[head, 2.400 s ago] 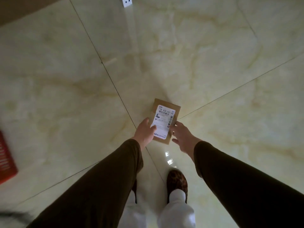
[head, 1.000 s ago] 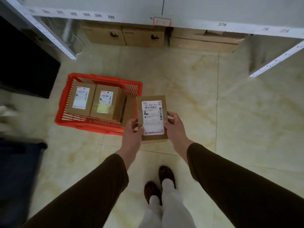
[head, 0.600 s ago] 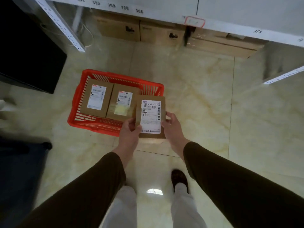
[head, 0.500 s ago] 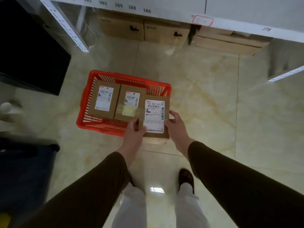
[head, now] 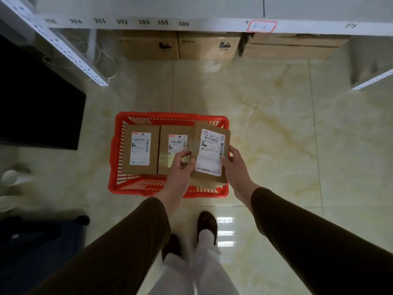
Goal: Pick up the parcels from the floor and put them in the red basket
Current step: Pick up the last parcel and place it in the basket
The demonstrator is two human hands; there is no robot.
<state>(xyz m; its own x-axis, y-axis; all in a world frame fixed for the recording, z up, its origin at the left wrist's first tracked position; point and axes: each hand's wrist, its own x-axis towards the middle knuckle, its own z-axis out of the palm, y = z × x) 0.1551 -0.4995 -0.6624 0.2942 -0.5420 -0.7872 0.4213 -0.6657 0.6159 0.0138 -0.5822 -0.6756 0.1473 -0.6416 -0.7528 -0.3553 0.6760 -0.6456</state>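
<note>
I hold a brown cardboard parcel (head: 210, 154) with a white shipping label, label up, over the right part of the red basket (head: 116, 133). My left hand (head: 180, 169) grips its left edge and my right hand (head: 232, 165) grips its right edge. The basket stands on the tiled floor just beyond my feet. Two more labelled brown parcels lie flat inside it: one at the left (head: 140, 149) and one in the middle (head: 173, 141), partly hidden by my left hand and the held parcel.
White shelving with numbered tags (head: 148, 23) runs across the top, with large cardboard boxes (head: 178, 46) on the floor under it. A black panel (head: 40, 107) stands at the left, a dark blue object (head: 36, 248) at the lower left. Bare tiled floor (head: 276, 135) lies to the right.
I lifted the parcel from the floor with both hands and carried it to the basket. In the last half second it has moved from the basket's near right corner to above its right part.
</note>
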